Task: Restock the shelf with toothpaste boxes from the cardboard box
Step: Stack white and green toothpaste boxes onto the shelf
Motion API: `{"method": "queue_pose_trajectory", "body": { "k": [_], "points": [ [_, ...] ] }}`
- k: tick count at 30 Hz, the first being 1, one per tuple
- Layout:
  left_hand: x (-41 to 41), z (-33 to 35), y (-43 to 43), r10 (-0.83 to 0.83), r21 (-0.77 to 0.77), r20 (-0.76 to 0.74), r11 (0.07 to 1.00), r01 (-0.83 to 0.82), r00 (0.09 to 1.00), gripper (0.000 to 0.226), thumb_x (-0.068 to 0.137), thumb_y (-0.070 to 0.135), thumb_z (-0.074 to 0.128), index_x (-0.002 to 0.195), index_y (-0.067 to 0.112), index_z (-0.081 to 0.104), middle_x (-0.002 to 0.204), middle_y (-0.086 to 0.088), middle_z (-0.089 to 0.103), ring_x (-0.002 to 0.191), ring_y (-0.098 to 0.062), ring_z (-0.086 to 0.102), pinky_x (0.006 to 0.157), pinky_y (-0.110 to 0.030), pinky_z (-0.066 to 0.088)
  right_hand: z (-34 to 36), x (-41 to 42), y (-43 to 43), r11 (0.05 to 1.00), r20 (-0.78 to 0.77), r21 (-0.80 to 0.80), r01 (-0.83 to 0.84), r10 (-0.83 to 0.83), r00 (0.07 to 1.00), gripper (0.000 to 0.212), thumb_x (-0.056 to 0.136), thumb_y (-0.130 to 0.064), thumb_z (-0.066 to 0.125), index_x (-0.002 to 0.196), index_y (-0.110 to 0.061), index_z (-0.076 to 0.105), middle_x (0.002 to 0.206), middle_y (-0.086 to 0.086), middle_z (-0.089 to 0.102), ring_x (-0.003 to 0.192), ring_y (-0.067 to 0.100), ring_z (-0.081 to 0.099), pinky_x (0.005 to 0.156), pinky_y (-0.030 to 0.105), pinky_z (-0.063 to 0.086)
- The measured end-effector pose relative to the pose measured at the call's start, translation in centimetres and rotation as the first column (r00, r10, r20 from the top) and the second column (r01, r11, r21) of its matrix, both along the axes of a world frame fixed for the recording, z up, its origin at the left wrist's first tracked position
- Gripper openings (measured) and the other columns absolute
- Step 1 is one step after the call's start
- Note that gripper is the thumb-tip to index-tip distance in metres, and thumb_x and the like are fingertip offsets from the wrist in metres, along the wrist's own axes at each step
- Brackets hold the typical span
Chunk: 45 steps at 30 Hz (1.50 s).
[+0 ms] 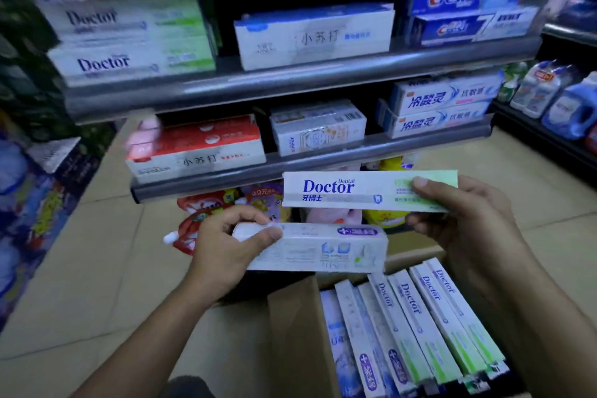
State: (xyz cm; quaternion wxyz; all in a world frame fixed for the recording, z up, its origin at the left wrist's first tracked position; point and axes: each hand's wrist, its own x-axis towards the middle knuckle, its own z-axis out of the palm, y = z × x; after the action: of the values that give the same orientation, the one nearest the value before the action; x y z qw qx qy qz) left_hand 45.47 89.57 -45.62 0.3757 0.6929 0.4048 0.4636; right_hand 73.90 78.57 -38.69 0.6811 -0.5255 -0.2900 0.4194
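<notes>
- Nearest: cardboard box [290,333] open at lower right, flap up on its left side, packed with toothpaste boxes [420,326] standing on edge in rows (plenty yet to shelve).
- Just above the carton: gripping a white purple-marked box [323,249] in left hand [226,245], thumb on top, fingers curled under its left end. Held roughly level, clear of the carton.
- Pinching the Doctor box [349,191] in right hand [462,223] at its green right end, thumb on the front face, fingers behind. Held level, label forward, just above the other box, apparently not touching it.
- Step, as judged: both boxes picked, mid-transfer, neither shelved yet.
- Next: matching each box to its facing. For the Doctor box, likely the Doctor stack [129,39] at upper left. Needs a lift up and left, label kept forward.
- Edges: lower shelf rail [290,168] right behind the held boxes. Clear that lip first, then the upper shelf rail [290,84], before sliding in.
- Room: dark gap to the right of the Doctor stack, dark headroom above it. Tight spacing on the lower shelf between the red box [200,149] and its white neighbour.
- No purple-marked facing spotted on either shelf (motion blur, cannot tell).
- Farthest: Crest boxes [465,13] at upper right, well off the likely path.
</notes>
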Motion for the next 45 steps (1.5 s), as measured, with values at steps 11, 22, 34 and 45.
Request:
{"method": "queue_pose_trajectory", "body": {
  "k": [11, 22, 34, 45],
  "points": [
    [-5.8, 6.9, -0.3, 0.159, -0.128, 0.289, 0.984, -0.126, 0.944, 0.047, 0.057, 0.05, 0.084, 0.101, 0.032, 0.077, 0.073, -0.007, 0.074, 0.074, -0.021, 0.072, 0.078, -0.036, 0.054, 4.4, -6.2, 4.0, 0.973, 0.022, 0.162, -0.166, 0.165, 0.986, 0.038, 0.061, -0.024, 0.082, 0.093, -0.005, 0.073, 0.084, 0.018, 0.074, 0.058, 0.021, 0.065, 0.049, 0.023, 0.053],
    [-12.2, 14.3, 2.6, 0.311, -0.128, 0.382, 0.95, -0.284, 0.87, 0.031, 0.064, 0.026, 0.083, 0.095, 0.029, 0.081, 0.096, -0.001, 0.08, 0.073, -0.021, 0.073, 0.063, -0.033, 0.056, 8.6, -16.4, 11.3, 0.905, 0.169, 0.414, -0.097, 0.028, 0.985, 0.048, 0.071, -0.022, 0.085, 0.108, -0.017, 0.055, 0.103, 0.01, 0.074, 0.08, 0.023, 0.076, 0.064, 0.031, 0.061],
    [-15.7, 19.6, 9.8, 0.379, -0.109, 0.224, 0.925, -0.364, 0.898, 0.037, 0.076, 0.006, 0.083, 0.108, 0.022, 0.075, 0.097, 0.007, 0.08, 0.078, -0.015, 0.076, 0.057, -0.024, 0.054, 12.9, -18.6, 21.5, 0.95, 0.585, 0.309, -0.044, -0.154, 0.796, 0.031, 0.08, -0.036, 0.082, 0.106, -0.039, 0.065, 0.082, -0.016, 0.062, 0.074, 0.027, 0.069, 0.072, 0.049, 0.06],
    [-16.3, 18.8, 11.2, 0.4, -0.105, 0.136, 0.915, -0.389, 0.906, 0.035, 0.061, 0.022, 0.08, 0.093, 0.034, 0.075, 0.088, 0.02, 0.077, 0.072, -0.008, 0.074, 0.061, -0.027, 0.052, 12.5, -19.5, 22.7, 0.97, 0.655, 0.242, -0.03, -0.14, 0.742, 0.029, 0.082, -0.036, 0.082, 0.107, -0.031, 0.069, 0.083, -0.007, 0.063, 0.072, 0.022, 0.066, 0.069, 0.037, 0.056]
  ]
}}
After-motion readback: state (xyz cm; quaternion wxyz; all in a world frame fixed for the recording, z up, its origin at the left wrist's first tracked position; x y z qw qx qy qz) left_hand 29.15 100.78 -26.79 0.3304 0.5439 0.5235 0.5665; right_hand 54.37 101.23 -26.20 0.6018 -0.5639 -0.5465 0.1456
